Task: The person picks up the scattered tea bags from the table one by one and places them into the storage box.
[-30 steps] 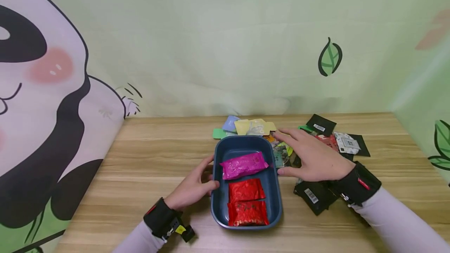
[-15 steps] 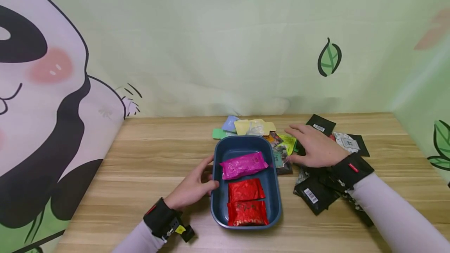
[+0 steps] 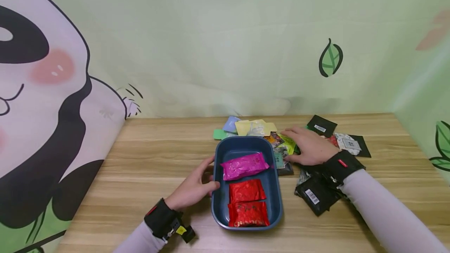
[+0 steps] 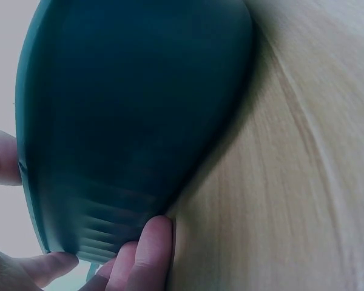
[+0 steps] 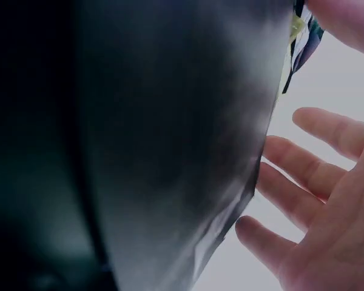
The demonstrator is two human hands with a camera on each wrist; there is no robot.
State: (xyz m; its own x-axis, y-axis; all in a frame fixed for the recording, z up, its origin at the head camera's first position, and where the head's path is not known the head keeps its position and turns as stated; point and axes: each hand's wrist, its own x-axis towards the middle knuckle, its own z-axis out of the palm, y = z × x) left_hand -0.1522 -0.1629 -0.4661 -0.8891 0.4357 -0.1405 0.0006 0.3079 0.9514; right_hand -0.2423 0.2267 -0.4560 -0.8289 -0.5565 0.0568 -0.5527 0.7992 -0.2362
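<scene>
A dark blue rectangular plastic box (image 3: 218, 206) stands on the table with one magenta packet (image 3: 244, 166) and two red packets (image 3: 247, 189) lying in it. My left hand (image 3: 190, 189) holds its left wall: the thumb lies at the rim and the fingers bend against the outside, as the left wrist view shows. To the right of the box, my right hand (image 3: 312, 146) hovers palm down over a pile of sachets, fingers spread. A yellow-green sachet (image 3: 289, 143) shows by its fingertips. In the right wrist view a dark sachet (image 5: 182, 145) fills much of the picture beside the loose fingers.
Behind the box lie pale yellow packets (image 3: 256, 127), a blue one (image 3: 231, 123) and a green one (image 3: 219, 134). Black sachets (image 3: 316, 196) and a white patterned one (image 3: 348, 144) are scattered at the right. A printed cloth backdrop (image 3: 225, 50) rises behind the table.
My right hand has drawn away from the box's right rim to the right and lower over the sachets, then shifted slightly left. My left hand and the box stay in place.
</scene>
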